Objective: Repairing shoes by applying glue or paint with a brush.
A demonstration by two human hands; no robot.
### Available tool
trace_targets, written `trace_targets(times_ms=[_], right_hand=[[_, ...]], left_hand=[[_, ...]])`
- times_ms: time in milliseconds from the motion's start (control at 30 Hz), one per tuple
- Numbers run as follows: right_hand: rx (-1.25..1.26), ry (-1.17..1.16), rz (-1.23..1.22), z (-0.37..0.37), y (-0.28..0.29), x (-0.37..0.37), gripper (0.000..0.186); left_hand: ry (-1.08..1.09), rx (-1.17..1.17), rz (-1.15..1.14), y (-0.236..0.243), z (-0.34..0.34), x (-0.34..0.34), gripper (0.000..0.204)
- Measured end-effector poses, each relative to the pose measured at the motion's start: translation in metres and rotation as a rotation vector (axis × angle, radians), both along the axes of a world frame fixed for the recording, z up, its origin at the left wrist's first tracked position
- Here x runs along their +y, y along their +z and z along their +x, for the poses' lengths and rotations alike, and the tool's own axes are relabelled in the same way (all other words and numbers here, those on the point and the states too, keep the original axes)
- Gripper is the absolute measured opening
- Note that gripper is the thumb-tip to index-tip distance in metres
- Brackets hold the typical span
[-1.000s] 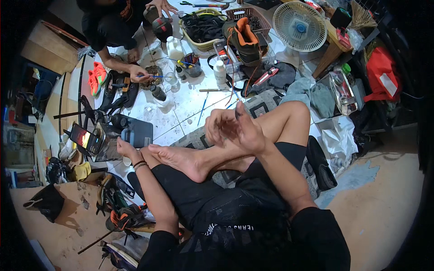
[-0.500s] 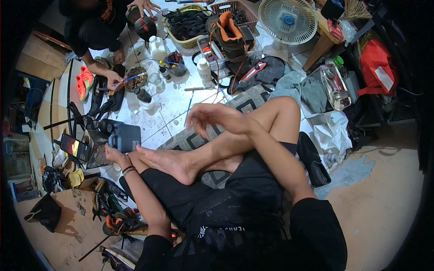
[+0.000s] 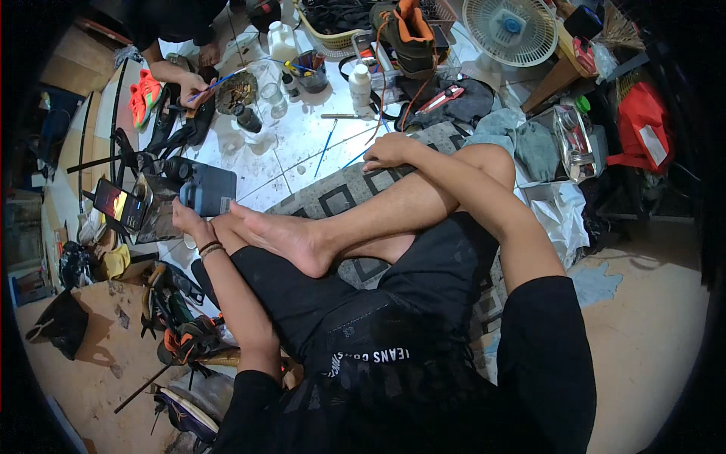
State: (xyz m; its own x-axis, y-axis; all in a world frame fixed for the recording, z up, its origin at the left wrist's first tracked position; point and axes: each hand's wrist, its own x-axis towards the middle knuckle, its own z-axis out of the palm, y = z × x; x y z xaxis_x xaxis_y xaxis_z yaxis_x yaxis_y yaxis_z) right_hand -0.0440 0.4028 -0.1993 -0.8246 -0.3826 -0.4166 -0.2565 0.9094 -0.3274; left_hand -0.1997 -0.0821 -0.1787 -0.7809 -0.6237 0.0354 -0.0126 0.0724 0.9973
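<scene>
Now right hand has advanced near a thin blue stick, fingers part-open, nothing visibly taken up; left hand half-curled beside grey jerrycan, hold undeterminable.

From the right hand, a low lane runs leftward over the tiled floor, along the far edge of the patterned mat, to the grey canister; two thin blue sticks lie across it. Ahead, the white bottle and laced boot obstruct. The canister and bare foot flank the left hand; its clearance from the canister is uncertain.
</scene>
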Motion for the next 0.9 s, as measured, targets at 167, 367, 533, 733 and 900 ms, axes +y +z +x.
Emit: trace_targets(times_ms=[167,367,533,733,900], right_hand=[[-0.066,-0.088,-0.303,-0.002,-0.005,0.009,0.042],[-0.166,0.011,-0.46,-0.01,-0.018,0.027,0.038],[-0.381,-0.177,-0.604,-0.01,-0.015,0.045,0.033],[-0.015,-0.084,-0.29,0.002,-0.015,0.021,0.05],[0.01,-0.041,-0.214,0.002,-0.019,0.005,0.048]], left_hand=[[-0.031,0.034,0.003,-0.01,-0.004,-0.009,0.043],[-0.051,0.053,0.066,-0.004,0.001,-0.007,0.034],[-0.047,0.092,0.108,0.001,0.006,-0.001,0.033],[-0.038,0.092,0.145,-0.007,-0.001,-0.008,0.032],[0.007,0.074,-0.032,-0.007,-0.007,-0.013,0.038]])
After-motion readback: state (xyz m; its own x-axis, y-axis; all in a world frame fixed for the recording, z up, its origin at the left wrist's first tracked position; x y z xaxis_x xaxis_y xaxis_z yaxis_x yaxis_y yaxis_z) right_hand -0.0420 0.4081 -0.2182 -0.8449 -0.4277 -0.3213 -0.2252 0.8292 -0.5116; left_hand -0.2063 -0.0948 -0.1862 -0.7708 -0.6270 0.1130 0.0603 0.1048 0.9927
